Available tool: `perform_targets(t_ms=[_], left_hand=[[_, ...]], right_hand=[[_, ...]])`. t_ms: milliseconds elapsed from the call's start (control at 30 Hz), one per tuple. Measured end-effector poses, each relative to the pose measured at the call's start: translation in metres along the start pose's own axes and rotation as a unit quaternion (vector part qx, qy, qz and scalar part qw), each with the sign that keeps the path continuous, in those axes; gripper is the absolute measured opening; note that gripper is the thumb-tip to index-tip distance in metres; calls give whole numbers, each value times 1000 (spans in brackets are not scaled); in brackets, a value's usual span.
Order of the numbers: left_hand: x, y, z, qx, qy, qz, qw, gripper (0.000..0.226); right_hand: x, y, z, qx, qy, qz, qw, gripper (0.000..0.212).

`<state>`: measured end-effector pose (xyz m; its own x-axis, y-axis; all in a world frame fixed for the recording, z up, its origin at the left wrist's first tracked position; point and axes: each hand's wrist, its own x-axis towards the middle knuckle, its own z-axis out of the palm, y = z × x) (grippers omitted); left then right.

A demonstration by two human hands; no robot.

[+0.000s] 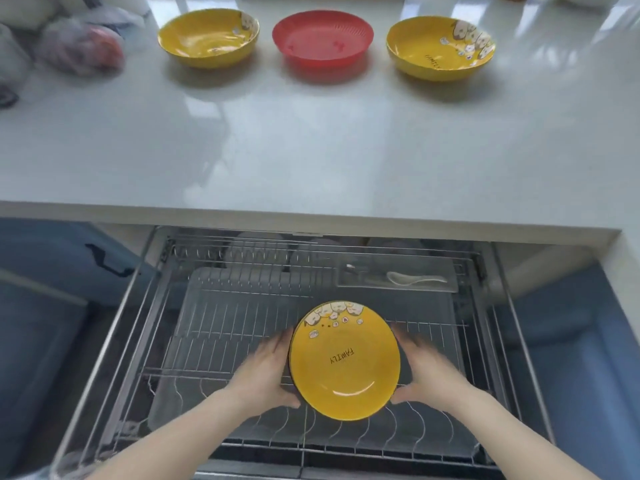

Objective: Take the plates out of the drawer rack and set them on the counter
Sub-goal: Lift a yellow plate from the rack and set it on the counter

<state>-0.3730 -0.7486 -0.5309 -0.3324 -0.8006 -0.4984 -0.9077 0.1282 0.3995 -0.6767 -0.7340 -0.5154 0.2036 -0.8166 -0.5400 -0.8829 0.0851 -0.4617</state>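
A yellow plate with cartoon figures and the word FAMILY is tilted up over the wire drawer rack. My left hand grips its left rim and my right hand grips its right rim. On the white counter stand a yellow plate at the back left, a red plate in the middle and a second yellow plate at the right.
A white spoon lies in a small tray at the rack's back right. Pale dishes sit at the back of the drawer under the counter edge. Plastic bags crowd the counter's far left. Blue cabinet fronts flank the drawer.
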Motion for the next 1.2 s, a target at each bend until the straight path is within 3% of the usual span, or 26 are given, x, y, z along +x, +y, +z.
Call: perform_targets(t_ms=[433, 667, 1200], left_hand=[[8, -7, 26, -89, 48, 14, 995, 130], [10, -15, 16, -140, -9, 25, 990, 132], [-2, -9, -24, -231, -54, 80, 968, 115]], right_hand=[[4, -5, 6, 61, 9, -39, 997, 123], [0, -7, 5, 71, 11, -30, 997, 127], [-13, -17, -8, 100, 21, -74, 992, 111]])
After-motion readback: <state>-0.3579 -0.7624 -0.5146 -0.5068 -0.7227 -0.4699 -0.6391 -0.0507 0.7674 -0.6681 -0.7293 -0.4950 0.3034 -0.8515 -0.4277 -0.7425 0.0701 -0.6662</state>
